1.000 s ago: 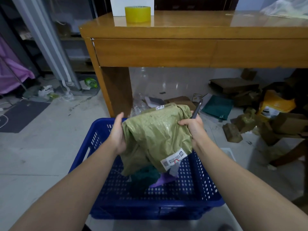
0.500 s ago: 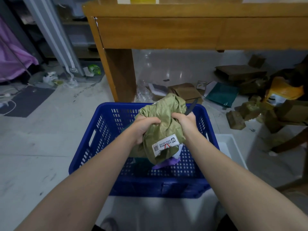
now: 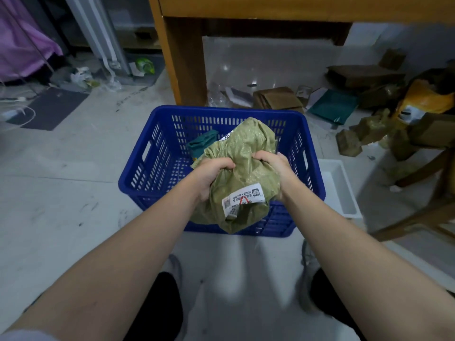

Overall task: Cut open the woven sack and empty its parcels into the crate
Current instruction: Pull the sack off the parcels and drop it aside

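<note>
Clearly both hands, left (image 3: pixel 213 177) and right (image 3: pixel 273 168), fingers clenched on the sack (image 3: pixel 242 173), should shake it mouth-down toward the crate's (image 3: pixel 157 153) twelve o'clock wall.

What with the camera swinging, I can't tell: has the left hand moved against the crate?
Yes. The left hand moved rightward from near the blue crate's left wall to over its middle.
</note>
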Demonstrator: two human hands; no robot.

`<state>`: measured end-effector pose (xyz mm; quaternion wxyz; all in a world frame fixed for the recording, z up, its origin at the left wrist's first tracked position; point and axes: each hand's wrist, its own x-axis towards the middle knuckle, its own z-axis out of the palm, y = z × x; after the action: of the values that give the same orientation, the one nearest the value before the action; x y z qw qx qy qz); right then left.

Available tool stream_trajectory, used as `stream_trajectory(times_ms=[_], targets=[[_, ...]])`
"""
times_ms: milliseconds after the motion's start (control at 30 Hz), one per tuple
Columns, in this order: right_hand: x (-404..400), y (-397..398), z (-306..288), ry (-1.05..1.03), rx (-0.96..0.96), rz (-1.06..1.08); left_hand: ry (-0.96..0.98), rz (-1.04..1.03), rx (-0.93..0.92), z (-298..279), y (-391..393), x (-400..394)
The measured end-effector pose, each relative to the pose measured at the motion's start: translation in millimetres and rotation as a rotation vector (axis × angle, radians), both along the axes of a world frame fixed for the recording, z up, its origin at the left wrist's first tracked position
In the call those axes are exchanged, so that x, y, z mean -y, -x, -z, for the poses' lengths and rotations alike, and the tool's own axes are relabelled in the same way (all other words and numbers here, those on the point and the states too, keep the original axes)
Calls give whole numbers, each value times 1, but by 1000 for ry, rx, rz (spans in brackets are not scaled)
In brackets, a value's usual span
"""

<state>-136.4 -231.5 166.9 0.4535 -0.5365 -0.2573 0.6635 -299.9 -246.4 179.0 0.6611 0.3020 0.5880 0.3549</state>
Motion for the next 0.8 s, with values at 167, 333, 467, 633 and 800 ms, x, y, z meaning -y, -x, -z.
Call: stream_trajectory(times_ms=[167, 333, 467, 633, 800], targets=[[57, 0, 27, 45, 10, -6, 47, -32, 1, 25, -2, 53], [92, 1, 56, 76, 43, 1, 85, -16, -43, 50, -3, 89], [110, -2, 78, 109, 77, -16, 122, 14, -96, 76, -3, 104], [122, -4, 106, 148, 161, -64, 210, 113, -234, 111, 4, 109], [132, -4, 142, 206, 163, -85, 249, 211, -307, 152, 9, 113]])
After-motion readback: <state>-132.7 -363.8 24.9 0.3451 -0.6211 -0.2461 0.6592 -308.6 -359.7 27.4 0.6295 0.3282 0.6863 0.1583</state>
